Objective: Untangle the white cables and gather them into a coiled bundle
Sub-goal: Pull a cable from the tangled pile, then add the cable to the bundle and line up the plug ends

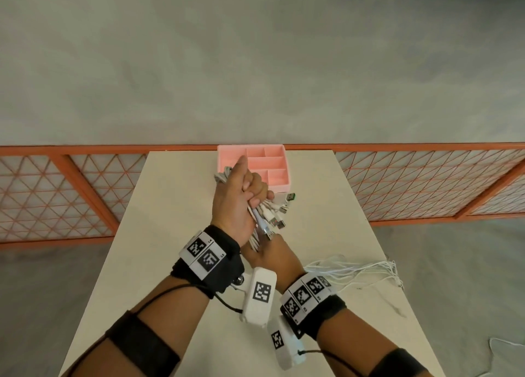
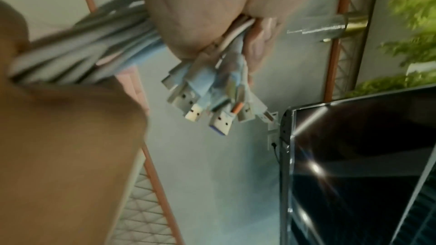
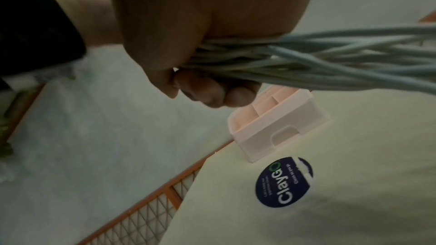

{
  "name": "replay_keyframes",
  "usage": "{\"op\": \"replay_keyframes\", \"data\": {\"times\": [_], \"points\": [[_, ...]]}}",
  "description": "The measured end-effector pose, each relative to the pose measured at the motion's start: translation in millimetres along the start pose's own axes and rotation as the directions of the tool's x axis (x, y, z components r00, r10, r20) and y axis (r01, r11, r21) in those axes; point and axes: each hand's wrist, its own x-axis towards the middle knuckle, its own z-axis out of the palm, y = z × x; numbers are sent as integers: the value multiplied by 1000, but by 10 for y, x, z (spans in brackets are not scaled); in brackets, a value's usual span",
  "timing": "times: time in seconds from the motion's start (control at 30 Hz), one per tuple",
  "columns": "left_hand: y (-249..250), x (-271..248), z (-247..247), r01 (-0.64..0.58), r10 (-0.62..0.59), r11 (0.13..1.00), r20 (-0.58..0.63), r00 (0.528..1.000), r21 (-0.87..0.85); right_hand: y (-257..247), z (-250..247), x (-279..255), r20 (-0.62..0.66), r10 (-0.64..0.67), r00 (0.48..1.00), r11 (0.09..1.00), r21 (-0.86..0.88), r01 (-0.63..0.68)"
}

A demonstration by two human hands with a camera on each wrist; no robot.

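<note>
White cables (image 1: 260, 215) sit bunched in our left hand (image 1: 241, 197), which is raised above the middle of the table (image 1: 159, 234) with its fingers curled tight round the bundle. Their USB plugs (image 1: 279, 210) fan out to the right of that fist, and the left wrist view shows the same plugs (image 2: 212, 103) poking out below the curled fingers (image 2: 259, 44). Our right hand (image 1: 272, 253) is just beneath the left one, mostly hidden by it in the head view; in the right wrist view we see it (image 3: 200, 44) clenched round a thick run of the cables (image 3: 330, 57), with the fingertips (image 3: 224, 96) folded under them. From there the loose thin ends (image 1: 369, 271) trail over the table towards its right edge and lie spread out flat. We see a pink divided tray (image 1: 277, 185) at the far edge of the table, just behind the raised hands, its compartments bare as far as we can see. A round dark blue sticker (image 3: 285, 182) reading ClayGo lies on the table near the tray in the right wrist view. An orange mesh fence (image 1: 56, 192) runs behind the table
</note>
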Motion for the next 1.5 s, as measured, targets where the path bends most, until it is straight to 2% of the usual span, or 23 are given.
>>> {"op": "replay_keyframes", "data": {"times": [0.13,0.3,0.37,0.47,0.57,0.63,0.73,0.83,0.9,0.97,1.07,1.13,1.2,1.33,1.43,1.5], "points": [[-97,58,-133,-56,61,992,-44,997,117,54,-70,-14,104,-27,994,999,-34,31],[-77,169,-352,-218,244,904,-25,969,367,373,-122,-253,277,57,959,954,-298,29],[-113,190,-439,-264,296,878,-18,955,400,456,-114,-372,308,63,949,936,-347,51],[-242,169,-560,-270,312,855,-23,950,442,425,-125,-486,350,67,934,924,-374,74],[-358,130,-661,-284,314,777,44,948,563,331,-239,-533,378,70,923,903,-417,102],[-407,110,-722,-264,262,742,96,960,617,283,-374,-516,400,63,914,887,-442,132],[-485,58,-794,-201,60,622,210,976,757,169,-644,-420,427,24,904,831,-511,219],[-534,-44,-777,-156,-173,492,272,947,856,-22,-925,-298,455,7,890,786,-553,276],[-544,-109,-723,-121,-254,454,259,932,883,-130,-1093,-208,472,1,882,801,-528,281],[-523,-183,-654,-28,-342,496,225,912,868,-184,-1231,-116,463,-10,886,852,-460,250],[-421,-339,-498,141,-496,645,271,825,751,-253,-1411,2,461,-31,887,905,-363,220],[-374,-416,-408,196,-515,724,329,792,662,-303,-1510,80,461,-43,887,959,-229,165],[-370,-428,-370,226,-496,792,382,780,567,-292,-1577,162,444,-61,894,994,-56,96],[-349,-468,-275,298,-449,884,471,760,360,-177,-1514,270,374,-141,917,972,228,56],[-293,-496,-212,431,-437,890,542,718,147,-117,-1348,280,274,-164,948,909,414,37],[-275,-475,-151,478,-411,877,580,703,43,-72,-1202,266,249,-160,955,875,483,21]]}}
